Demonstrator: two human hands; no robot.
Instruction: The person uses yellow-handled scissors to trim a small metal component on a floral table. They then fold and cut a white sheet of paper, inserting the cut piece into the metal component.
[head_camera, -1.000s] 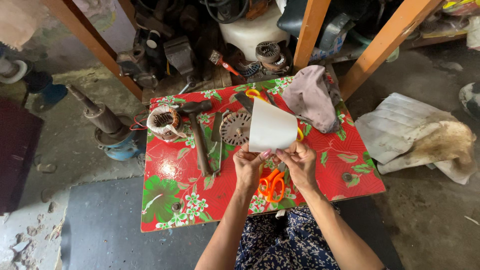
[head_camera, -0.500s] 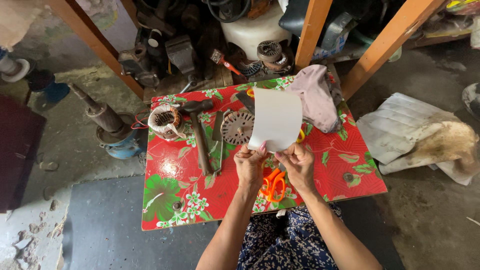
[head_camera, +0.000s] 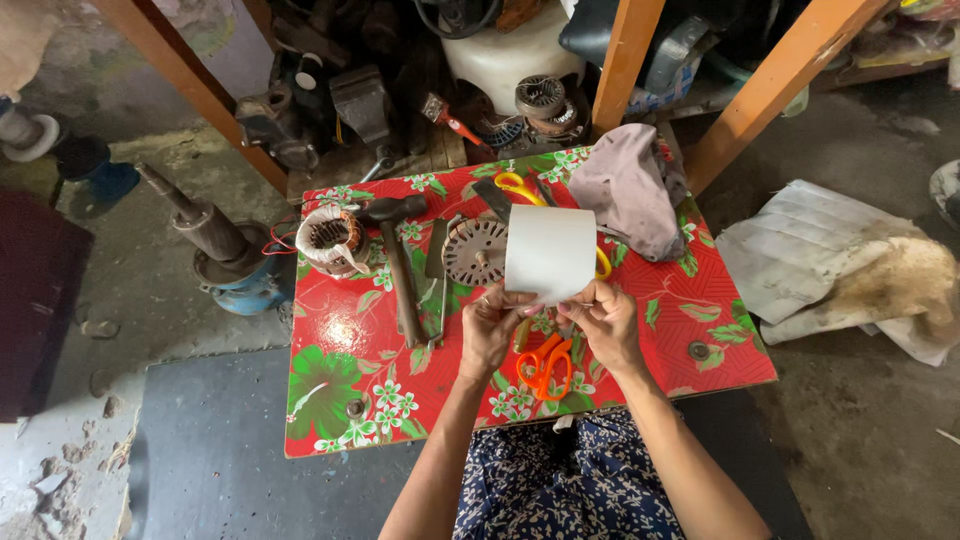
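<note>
Both hands hold up one white sheet of paper (head_camera: 551, 253) above a small table covered in red floral oilcloth (head_camera: 340, 330). Left hand (head_camera: 490, 330) pinches the sheet's lower left edge, thumb and fingertips pressed on the paper, remaining fingers curled in. Right hand (head_camera: 603, 322) pinches the lower right corner, thumb on top, fingers bunched behind. Sheet stands roughly upright, slightly curved, hiding part of the tabletop behind it.

Directly below the hands, orange-handled scissors (head_camera: 542, 366) lie flat on the cloth, between the two wrists, not touched. Yellow-handled scissors (head_camera: 520, 186) lie beyond the sheet's top edge, partly hidden; a yellow loop shows at the sheet's right side.

Left of the sheet: a round metal rotor disc with fins (head_camera: 473, 252), just beside the paper's left edge. Further left, a black-headed hammer (head_camera: 398, 262) lies lengthwise, with a flat metal file or blade (head_camera: 437, 280) beside it. Near the table's left corner sits a motor stator with copper winding (head_camera: 330, 237), wrapped in pale tape, red wires trailing off.

A crumpled greyish-pink cloth (head_camera: 630, 195) is heaped on the far right part of the table. Person's lap shows dark blue floral fabric (head_camera: 570, 490) at the near edge. Crumpled white sacks (head_camera: 840, 270) lie on the floor to the right.
</note>
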